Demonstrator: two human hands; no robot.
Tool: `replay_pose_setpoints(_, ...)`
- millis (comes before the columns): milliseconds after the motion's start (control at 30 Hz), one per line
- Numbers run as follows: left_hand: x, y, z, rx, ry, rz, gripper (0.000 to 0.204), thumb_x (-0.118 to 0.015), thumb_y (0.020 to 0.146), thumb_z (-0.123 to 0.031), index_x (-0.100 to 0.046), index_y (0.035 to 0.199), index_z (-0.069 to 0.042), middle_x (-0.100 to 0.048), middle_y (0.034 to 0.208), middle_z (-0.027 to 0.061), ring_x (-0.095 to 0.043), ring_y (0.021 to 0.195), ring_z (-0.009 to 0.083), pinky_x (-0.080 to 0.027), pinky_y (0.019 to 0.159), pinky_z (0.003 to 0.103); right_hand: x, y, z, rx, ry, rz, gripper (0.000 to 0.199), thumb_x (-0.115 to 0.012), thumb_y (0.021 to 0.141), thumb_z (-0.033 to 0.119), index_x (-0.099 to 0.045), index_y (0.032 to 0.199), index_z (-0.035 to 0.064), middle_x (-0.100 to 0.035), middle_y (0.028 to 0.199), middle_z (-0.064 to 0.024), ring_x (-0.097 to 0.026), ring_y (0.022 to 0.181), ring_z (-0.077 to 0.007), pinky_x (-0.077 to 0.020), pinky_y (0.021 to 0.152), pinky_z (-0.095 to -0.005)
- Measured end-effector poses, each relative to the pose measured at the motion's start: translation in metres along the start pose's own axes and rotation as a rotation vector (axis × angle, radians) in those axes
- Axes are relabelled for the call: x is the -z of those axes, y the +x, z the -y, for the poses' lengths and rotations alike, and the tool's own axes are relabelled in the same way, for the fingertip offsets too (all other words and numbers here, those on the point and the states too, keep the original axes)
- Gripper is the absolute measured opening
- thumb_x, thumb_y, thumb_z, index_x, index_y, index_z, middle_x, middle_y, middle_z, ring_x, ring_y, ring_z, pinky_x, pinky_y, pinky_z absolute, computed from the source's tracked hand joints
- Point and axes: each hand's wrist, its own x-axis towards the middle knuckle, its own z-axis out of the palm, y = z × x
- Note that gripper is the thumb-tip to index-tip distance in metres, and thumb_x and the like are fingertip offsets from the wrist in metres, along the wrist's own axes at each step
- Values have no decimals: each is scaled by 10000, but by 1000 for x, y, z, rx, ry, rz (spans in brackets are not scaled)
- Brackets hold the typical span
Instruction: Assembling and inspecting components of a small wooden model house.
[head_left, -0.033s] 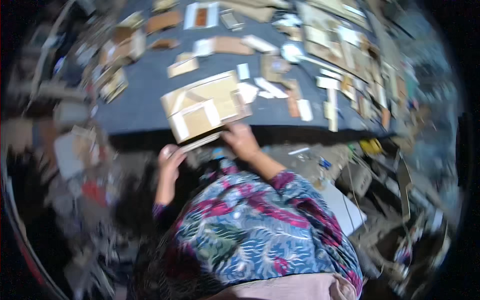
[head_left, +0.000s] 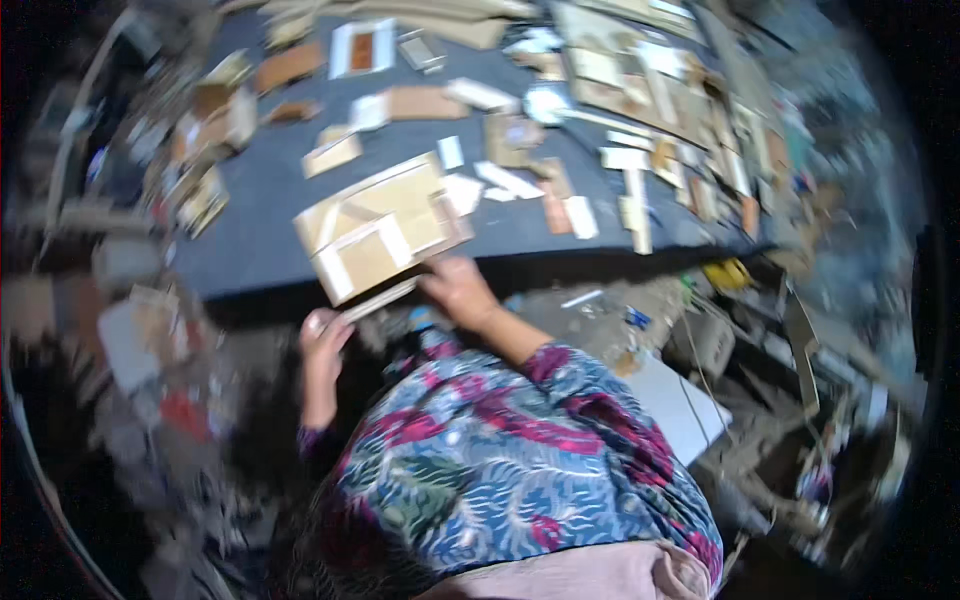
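A thin, pale strip spans the gap between my hands, just off the table's near edge. My left hand pinches its left end. My right hand has its fingers curled round the other end; the fingertips are partly hidden. Right beyond the strip, a tan cardboard-like panel with white strips across it lies on the dark table, its near corner reaching over the edge. A small brownish piece rests at the panel's right side. Blur hides the strip's material.
Flat offcuts and white slips are scattered over the dark tabletop. A larger stack of boards and strips occupies the far right. Below the table, a white sheet, a yellow object and cluttered scraps lie to the right.
The whole view has shifted slightly, so the table and its pieces appear farther left and a little tilted. Both hands keep hold of the strip in much the same pose.
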Motion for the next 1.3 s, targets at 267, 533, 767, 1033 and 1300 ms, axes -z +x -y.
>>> replay_pose_setpoints(267,-92,10,-1,70,69,67,191,-542,710,31,-438,818,-87,-475,774,26,-498,672,112,-465,613,235,77,-56,-19,-132,-167,-160,201,-549,678,118,-529,877,90,-532,900,-59,-492,898,-215,-361,785,-355)
replay_pose_setpoints(533,-216,-11,-10,-24,163,82,187,-571,712,3,-436,801,-92,-497,771,32,-520,654,105,-489,592,216,202,-153,-151,-396,-190,-628,150,-600,641,64,-559,784,39,-561,804,-124,-537,777,-289,-426,701,-358)
replay_pose_setpoints(767,-292,-54,44,-8,-47,-65,126,-537,728,-29,-430,741,-95,-453,670,17,-486,599,106,-492,612,238,324,-253,-349,-1243,-557,-622,886,-725,538,432,-294,1262,157,-352,1193,-229,-319,1119,-382,-299,888,-473)
replay_pose_setpoints(1033,-360,-93,57,10,5,-146,118,-527,745,-12,-446,775,-91,-483,679,26,-507,608,106,-496,635,257,363,-289,-403,-1245,-290,-288,919,-711,573,296,-179,1315,196,-399,1131,-163,-364,1067,-358,-297,862,-479)
replay_pose_setpoints(1300,-369,-48,43,64,93,22,144,-532,722,-6,-428,769,-94,-473,677,35,-501,578,123,-499,578,242,292,-213,-303,-969,-252,-326,751,-674,577,300,-350,1222,93,-411,1145,-148,-368,1067,-324,-279,893,-445)
